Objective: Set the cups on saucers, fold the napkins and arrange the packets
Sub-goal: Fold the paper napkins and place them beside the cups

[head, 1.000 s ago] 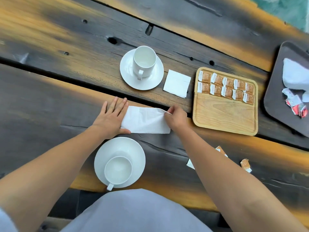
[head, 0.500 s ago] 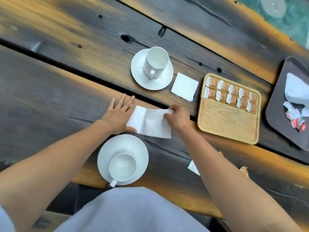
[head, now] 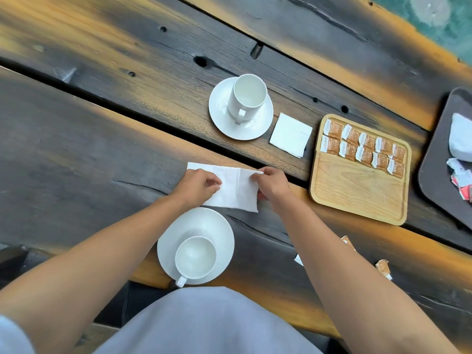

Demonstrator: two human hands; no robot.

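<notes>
The white napkin (head: 236,187) lies flat on the dark wooden table (head: 76,154), just beyond the near saucer, with a crease running down its middle — and both hands are on it. The left hand (head: 198,187) sits over the napkin's left half, fingers curled and pinched together on the paper at about its centre. The right hand (head: 272,185) is at the right edge, thumb and forefinger nipping the far right corner, which is lifted slightly off the wood; the other fingers curl under by the near edge. Just below the napkin, the near cup (head: 195,259) stands upright and empty on its near saucer (head: 219,226), handle pointing toward the person. Farther up the table, the far cup (head: 249,94) stands on the far saucer (head: 222,116), also empty, handle facing this way. Just right of that saucer lies a folded napkin (head: 291,135) — a neat small square, apart from the saucer's rim. Right again, the wooden tray (head: 357,190) holds brown packets (head: 362,146) in two rows along its far side, the near half bare. A couple of loose packets (head: 381,268) lie on the table beside the right forearm, partly hidden by it. At the right edge, a dark tray (head: 434,180) carries crumpled white paper and some red-and-white wrappers.
</notes>
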